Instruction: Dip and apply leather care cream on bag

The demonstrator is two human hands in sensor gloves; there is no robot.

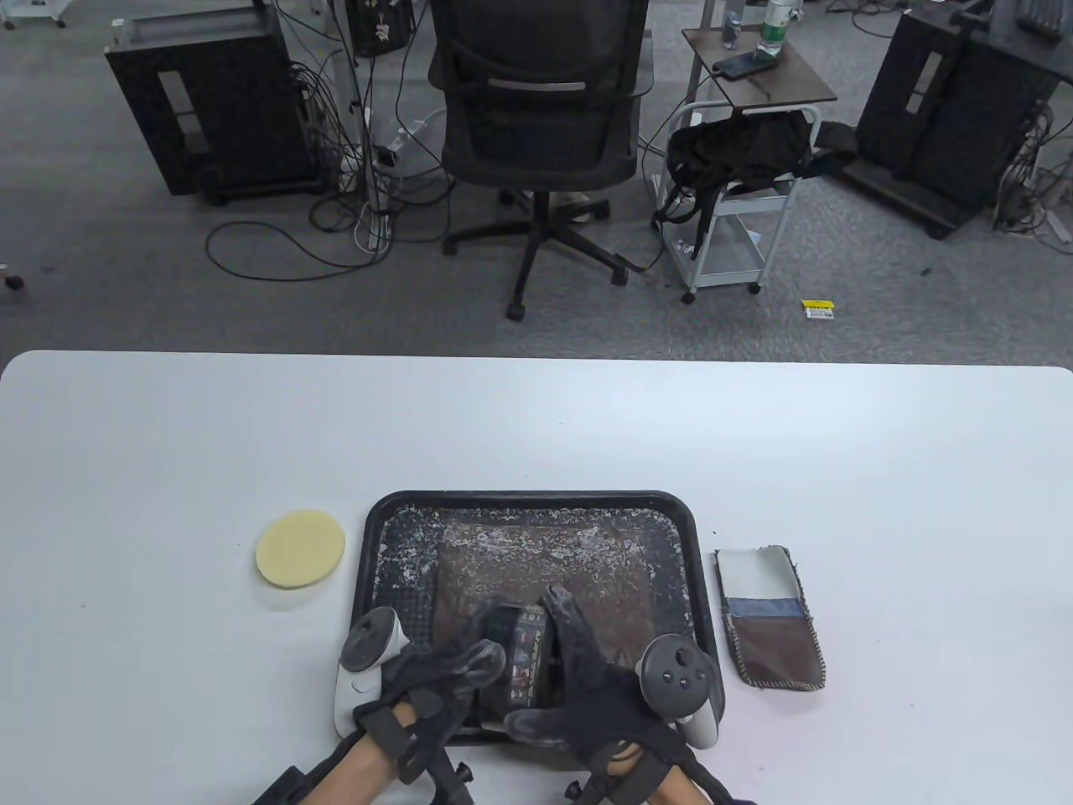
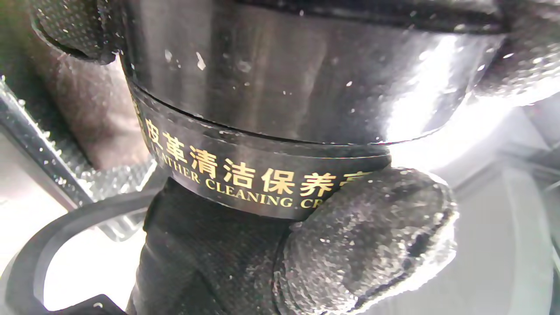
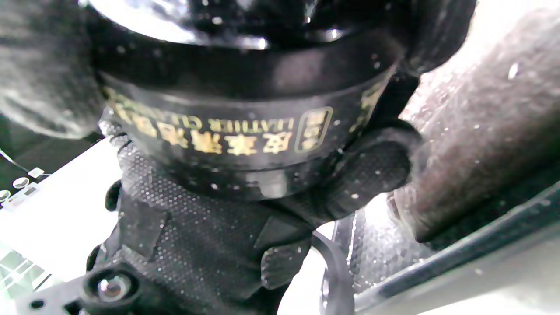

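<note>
I have the cream jar [image 1: 526, 654] gripped between both hands over the tray's [image 1: 536, 501] near edge: left hand [image 1: 436, 679] curled around its base, right hand [image 1: 578, 671] over the lid. The sponge [image 1: 300, 549] sits left of the tray, nearer my left hand; the pouch [image 1: 771, 620] lies right.

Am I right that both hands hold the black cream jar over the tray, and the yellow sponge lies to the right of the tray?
Nearly. Both hands do hold the jar over the tray, but the table view shows the sponge lying left of the tray.
</note>
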